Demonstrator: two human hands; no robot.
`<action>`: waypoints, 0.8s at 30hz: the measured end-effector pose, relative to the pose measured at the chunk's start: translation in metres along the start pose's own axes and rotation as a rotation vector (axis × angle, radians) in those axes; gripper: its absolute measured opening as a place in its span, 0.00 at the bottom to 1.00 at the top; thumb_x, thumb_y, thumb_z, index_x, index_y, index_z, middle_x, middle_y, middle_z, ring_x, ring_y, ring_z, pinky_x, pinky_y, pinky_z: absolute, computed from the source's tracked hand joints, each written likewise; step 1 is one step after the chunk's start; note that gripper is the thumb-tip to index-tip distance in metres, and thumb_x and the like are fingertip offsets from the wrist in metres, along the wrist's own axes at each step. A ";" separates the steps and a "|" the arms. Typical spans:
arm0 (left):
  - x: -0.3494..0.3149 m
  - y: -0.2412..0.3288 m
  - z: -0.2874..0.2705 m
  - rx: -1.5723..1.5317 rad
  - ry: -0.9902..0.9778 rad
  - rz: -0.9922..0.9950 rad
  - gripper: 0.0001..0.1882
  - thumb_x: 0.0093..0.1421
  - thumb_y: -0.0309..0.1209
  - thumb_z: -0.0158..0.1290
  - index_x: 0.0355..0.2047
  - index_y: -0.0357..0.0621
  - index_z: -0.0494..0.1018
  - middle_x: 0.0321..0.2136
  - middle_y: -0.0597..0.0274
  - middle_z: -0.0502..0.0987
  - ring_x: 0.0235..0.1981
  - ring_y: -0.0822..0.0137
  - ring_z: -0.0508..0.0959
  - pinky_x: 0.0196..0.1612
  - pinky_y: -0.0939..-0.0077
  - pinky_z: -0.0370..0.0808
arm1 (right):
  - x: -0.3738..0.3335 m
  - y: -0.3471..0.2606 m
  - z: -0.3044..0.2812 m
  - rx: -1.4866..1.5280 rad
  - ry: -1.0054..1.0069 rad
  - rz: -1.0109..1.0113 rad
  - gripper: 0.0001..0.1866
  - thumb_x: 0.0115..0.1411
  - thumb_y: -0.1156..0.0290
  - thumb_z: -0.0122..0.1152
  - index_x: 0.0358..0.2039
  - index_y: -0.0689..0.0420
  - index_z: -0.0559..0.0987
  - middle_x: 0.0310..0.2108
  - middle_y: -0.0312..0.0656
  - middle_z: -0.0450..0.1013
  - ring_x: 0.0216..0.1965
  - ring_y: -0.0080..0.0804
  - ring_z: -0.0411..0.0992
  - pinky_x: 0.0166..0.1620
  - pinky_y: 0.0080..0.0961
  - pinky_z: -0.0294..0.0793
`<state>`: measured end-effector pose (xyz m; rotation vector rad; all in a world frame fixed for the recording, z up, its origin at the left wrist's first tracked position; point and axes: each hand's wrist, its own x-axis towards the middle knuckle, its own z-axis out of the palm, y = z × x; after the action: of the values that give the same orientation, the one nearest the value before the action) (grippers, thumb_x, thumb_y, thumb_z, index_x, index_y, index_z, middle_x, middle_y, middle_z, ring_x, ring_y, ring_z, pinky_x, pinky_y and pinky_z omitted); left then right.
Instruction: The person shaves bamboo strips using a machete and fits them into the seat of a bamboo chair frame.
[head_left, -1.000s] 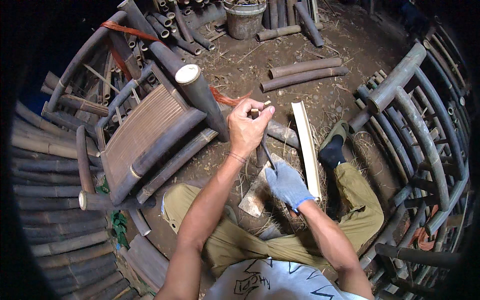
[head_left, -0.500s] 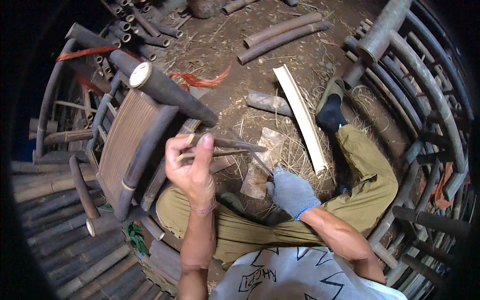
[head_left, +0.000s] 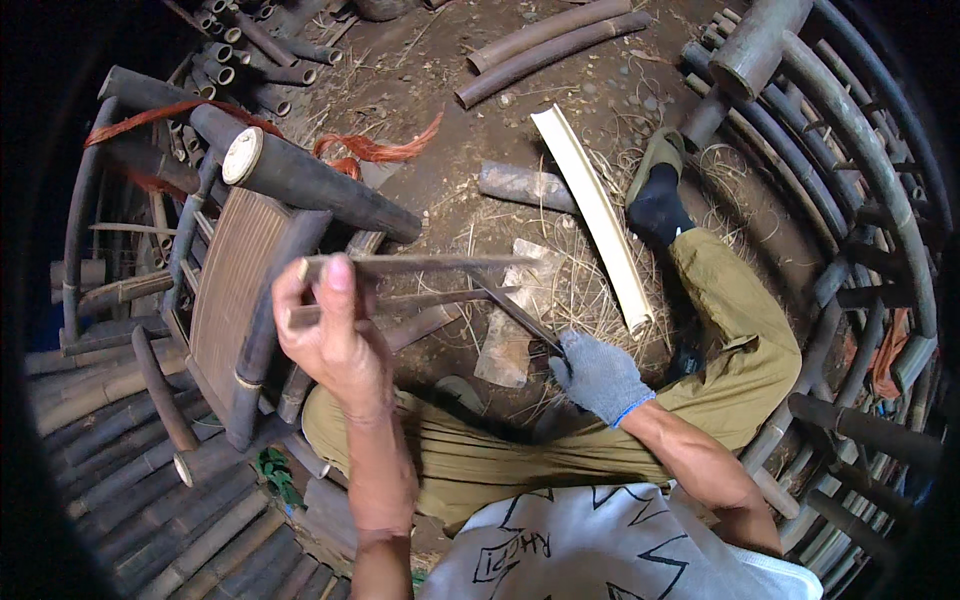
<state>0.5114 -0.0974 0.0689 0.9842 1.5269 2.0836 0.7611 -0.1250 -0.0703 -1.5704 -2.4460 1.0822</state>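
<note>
- And here, in the bare left hand (head_left: 335,335), two dark bamboo strips (head_left: 430,263) are gripped, fingers curled nearly closed and the thumb pressed over the farther one.
- Both strips are held up side by side, a gap left between them, their blurred far ends pointed rightward over a flat wooden slab (head_left: 502,355).
- Over on the right, a knife (head_left: 522,318) is clasped in the gloved right hand (head_left: 602,380), fingers wrapped round; its handle is hidden by the glove.
- The blade is angled away and leftward toward the strips, overlapped with them in view; whether contact is made cannot be told.
- Just beyond, a pale split bamboo length (head_left: 592,215) is laid on the dirt ground (head_left: 430,190), beside a short bamboo section (head_left: 525,185).
- Thin shavings (head_left: 610,300) are scattered near the slab.
- To the left, a bamboo chair (head_left: 230,270) is seen, with an orange-red fibre bundle (head_left: 385,152) spread nearby.
</note>
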 end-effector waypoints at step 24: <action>-0.007 0.015 -0.006 -0.257 -0.170 0.241 0.25 0.74 0.56 0.35 0.33 0.47 0.58 0.18 0.68 0.57 0.16 0.78 0.54 0.15 0.84 0.56 | -0.003 0.038 -0.044 0.199 -0.438 0.320 0.24 0.64 0.57 0.56 0.51 0.64 0.78 0.42 0.65 0.77 0.46 0.62 0.76 0.52 0.47 0.75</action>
<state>0.5137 -0.1109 0.0802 1.2582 1.0698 2.2210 0.8098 -0.0945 -0.0576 -1.8624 -2.2600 1.8351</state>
